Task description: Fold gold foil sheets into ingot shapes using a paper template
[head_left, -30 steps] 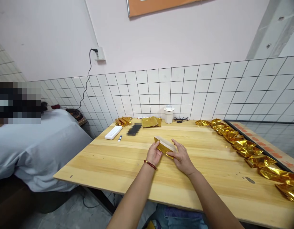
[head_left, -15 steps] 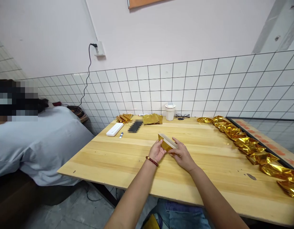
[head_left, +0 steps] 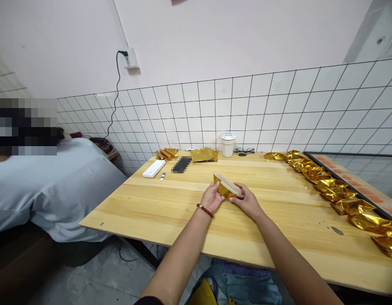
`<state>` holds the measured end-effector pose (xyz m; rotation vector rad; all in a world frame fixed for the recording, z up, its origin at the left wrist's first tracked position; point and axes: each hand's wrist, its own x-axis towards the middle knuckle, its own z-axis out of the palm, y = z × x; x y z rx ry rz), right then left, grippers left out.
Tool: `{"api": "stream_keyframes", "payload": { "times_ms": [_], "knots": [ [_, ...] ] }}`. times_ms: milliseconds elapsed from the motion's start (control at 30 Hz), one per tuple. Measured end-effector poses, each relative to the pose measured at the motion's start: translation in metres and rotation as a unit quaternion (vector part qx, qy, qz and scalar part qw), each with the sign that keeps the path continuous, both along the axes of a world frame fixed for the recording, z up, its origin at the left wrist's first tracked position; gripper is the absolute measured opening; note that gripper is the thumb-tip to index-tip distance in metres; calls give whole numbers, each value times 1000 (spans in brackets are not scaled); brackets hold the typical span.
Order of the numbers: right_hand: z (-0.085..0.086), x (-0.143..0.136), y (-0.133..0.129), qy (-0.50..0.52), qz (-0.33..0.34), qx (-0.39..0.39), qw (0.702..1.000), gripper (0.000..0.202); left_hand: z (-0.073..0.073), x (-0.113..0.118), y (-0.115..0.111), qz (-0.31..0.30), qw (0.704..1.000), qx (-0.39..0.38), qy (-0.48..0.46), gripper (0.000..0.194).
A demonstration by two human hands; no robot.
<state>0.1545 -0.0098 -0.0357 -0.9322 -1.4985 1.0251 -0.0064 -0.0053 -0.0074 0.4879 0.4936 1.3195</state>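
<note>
the left hand (head_left: 211, 198) grips one end of a folded gold sheet (head_left: 225, 189), the right hand (head_left: 250, 205) the other, over the table (head_left: 157, 212). it looks mid-shaping; moving it calls for an even, light hold. its underside is hidden; the row of gold pieces (head_left: 352, 206) nears the frame's edge, a dark object (head_left: 182, 164) is pixelated.

Table (head_left: 170, 203): pale yellow wood, brown streaks. Held folded piece (head_left: 226, 189): gold outside, pale inside. Bracelet (head_left: 204, 210): dark red beads. Foil pieces (head_left: 335, 190) along table's right edge: shiny gold. Cup (head_left: 228, 146) at far edge: white. Wall tiles (head_left: 189, 114): white, black grid. Neighbour's shirt (head_left: 62, 186): light blue-grey.
</note>
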Motion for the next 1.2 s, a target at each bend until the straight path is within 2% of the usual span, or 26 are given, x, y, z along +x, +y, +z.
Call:
{"api": "stream_keyframes", "payload": {
  "times_ms": [133, 233, 467, 667, 900, 1200],
  "knots": [
    [3, 3, 1, 3, 2, -31, 1000, 40, 0, 1, 0, 5, 1000, 7, 12, 18],
    [4, 4, 2, 22, 1, -47, 999, 34, 0, 1, -1, -5, 1000, 12, 29, 17],
    [14, 4, -1, 117, -35, -101, 987, 41, -1, 0, -2, -18, 998, 9, 59, 20],
    [19, 7, 0, 162, -70, -113, 978, 46, -4, 2, -2, -25, 995, 9, 100, 25],
    [15, 9, 3, 178, -100, -98, 974, 43, -5, 5, -2, -22, 992, 6, 124, 24],
    [16, 9, 2, 183, -104, -100, 973, 41, -5, 5, -3, -18, 992, 6, 123, 26]
  ]
}}
